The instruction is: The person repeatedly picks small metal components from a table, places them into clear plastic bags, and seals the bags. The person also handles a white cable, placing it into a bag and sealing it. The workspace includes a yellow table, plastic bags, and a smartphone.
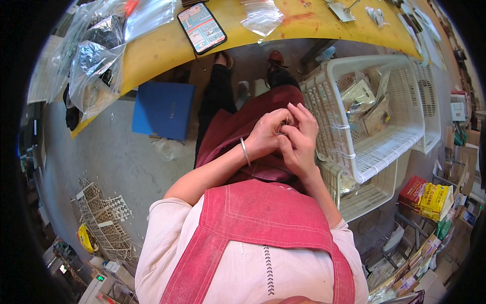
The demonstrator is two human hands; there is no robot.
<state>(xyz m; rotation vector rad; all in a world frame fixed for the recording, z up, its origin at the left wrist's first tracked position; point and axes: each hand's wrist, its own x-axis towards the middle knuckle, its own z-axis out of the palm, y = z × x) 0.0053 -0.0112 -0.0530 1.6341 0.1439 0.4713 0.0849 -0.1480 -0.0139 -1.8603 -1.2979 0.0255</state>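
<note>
Above my lap, my left hand point(267, 133) and my right hand point(300, 136) are brought together, fingers curled and touching. Between the fingertips there seems to be a small dark thing, too small and too covered to name. A silver bangle point(245, 152) circles my left wrist. Below the hands spreads the dark red apron point(228, 126) over my legs. The yellow table point(324, 20) lies ahead of my knees, bearing a lit phone point(201, 28) and a clear plastic bag point(261, 16).
White plastic baskets point(349, 147) stand close at my right, the upper one holding packaged items point(365, 101). A blue box point(163, 110) rests on the floor to the left. Bags of dark goods point(96, 66) crowd the table's left end. Red and yellow packages point(430, 197) sit far right.
</note>
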